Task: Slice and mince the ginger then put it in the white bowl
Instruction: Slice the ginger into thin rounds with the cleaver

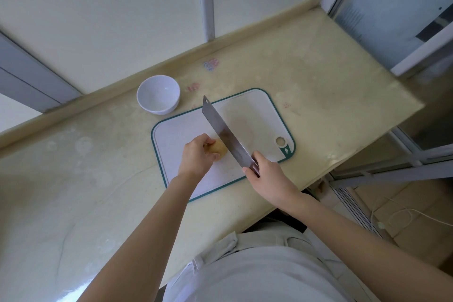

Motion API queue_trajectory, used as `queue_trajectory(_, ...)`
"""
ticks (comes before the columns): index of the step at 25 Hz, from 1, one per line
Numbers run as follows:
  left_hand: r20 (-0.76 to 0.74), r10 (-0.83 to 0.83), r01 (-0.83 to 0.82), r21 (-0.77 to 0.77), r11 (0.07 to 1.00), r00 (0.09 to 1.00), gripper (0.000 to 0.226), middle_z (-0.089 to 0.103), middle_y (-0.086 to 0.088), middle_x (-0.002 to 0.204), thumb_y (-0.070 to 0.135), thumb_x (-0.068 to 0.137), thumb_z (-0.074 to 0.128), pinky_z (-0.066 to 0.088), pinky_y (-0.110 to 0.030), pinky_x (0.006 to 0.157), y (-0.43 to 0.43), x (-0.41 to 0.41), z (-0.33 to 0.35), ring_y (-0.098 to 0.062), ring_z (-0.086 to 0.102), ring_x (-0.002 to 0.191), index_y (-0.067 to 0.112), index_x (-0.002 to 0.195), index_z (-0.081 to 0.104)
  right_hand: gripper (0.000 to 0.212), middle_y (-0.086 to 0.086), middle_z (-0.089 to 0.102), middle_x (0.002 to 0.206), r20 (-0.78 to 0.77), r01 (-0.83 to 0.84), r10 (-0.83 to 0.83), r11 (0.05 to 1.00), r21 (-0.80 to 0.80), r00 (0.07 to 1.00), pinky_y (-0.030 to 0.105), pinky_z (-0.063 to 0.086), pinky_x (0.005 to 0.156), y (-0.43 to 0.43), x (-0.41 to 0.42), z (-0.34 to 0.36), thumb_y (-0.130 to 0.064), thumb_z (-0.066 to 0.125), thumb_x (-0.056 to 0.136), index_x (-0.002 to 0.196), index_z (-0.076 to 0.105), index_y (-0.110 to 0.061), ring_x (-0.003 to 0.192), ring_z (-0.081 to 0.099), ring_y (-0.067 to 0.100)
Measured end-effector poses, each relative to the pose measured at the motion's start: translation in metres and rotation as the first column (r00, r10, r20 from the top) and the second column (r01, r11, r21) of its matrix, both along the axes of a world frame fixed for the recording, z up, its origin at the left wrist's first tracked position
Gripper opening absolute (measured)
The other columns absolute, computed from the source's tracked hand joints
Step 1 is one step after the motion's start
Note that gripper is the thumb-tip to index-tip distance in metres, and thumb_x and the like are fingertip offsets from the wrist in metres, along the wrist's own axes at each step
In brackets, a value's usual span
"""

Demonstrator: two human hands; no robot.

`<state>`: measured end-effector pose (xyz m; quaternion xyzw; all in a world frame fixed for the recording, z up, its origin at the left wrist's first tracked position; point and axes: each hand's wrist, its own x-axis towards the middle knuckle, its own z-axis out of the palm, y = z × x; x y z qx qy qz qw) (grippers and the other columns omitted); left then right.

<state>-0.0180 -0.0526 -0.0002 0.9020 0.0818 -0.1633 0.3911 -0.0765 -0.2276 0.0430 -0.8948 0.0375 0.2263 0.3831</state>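
Both hands are over the cutting board (257,110): the left hand (196,157) curls round the ginger (219,149) at its middle, the right hand (267,174) grips the cleaver (224,131) beside it, so thin, even slices with the holding hand tucked clear seem best, the white bowl (158,94) sitting beyond its far-left corner.

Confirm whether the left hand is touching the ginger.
Touching. The head view shows the left hand gripping the ginger, fingers curled over it, thumb against its near side, on the cutting board.

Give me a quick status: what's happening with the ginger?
Left hand grips the tan ginger lump on the white, green-rimmed cutting board. Right hand holds the steel cleaver, blade at the ginger. Round white bowl empty, nothing blocking.
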Motion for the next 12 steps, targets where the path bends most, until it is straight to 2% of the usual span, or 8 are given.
queue_trajectory(2,-0.009,0.002,-0.002,0.002,1.000,1.000,0.027,0.060,-0.003,0.104,0.006,0.080,0.068,0.039,-0.023,0.076,-0.0008,0.0008,0.0018,-0.021,0.053,0.094,0.011,0.105,0.061,0.021,-0.007,0.043,0.062,0.014,-0.020,0.020,1.000,-0.015,1.000,0.014,0.035,0.048,0.0003,-0.0001,0.0024,-0.020,0.051,0.096,0.084,0.037,-0.012,0.054,0.044,0.005)
queue_trajectory(5,-0.020,0.007,-0.007,0.007,1.000,1.000,0.027,0.059,-0.002,0.104,0.006,0.080,0.067,0.038,-0.023,0.076,-0.0022,0.0013,0.0039,-0.020,0.052,0.093,0.011,0.106,0.061,0.021,-0.007,0.043,0.062,0.011,-0.044,0.044,0.999,-0.019,0.999,0.021,0.034,0.050,0.0008,-0.0011,0.0034,-0.020,0.050,0.096,0.085,0.036,-0.011,0.056,0.044,0.005)
queue_trajectory(8,-0.031,0.009,-0.008,0.007,1.000,0.999,0.028,0.058,-0.002,0.104,0.007,0.081,0.068,0.038,-0.023,0.076,-0.0039,0.0018,0.0058,-0.018,0.052,0.094,0.011,0.107,0.061,0.020,-0.006,0.044,0.064,0.003,-0.049,0.049,0.999,-0.021,0.999,0.029,0.039,0.060,0.0015,0.0002,0.0039,-0.020,0.049,0.097,0.085,0.036,-0.011,0.068,0.053,0.020)
queue_trajectory(12,-0.043,0.011,-0.010,0.015,1.000,0.999,0.028,0.056,-0.002,0.105,0.007,0.082,0.068,0.038,-0.024,0.076,-0.0058,0.0022,0.0064,-0.019,0.050,0.093,0.011,0.108,0.060,0.019,-0.003,0.046,0.067,-0.011,-0.067,0.066,0.997,-0.049,0.998,0.031,0.040,0.062,0.0033,0.0016,0.0046,-0.019,0.047,0.098,0.086,0.035,-0.011,0.075,0.056,0.026)
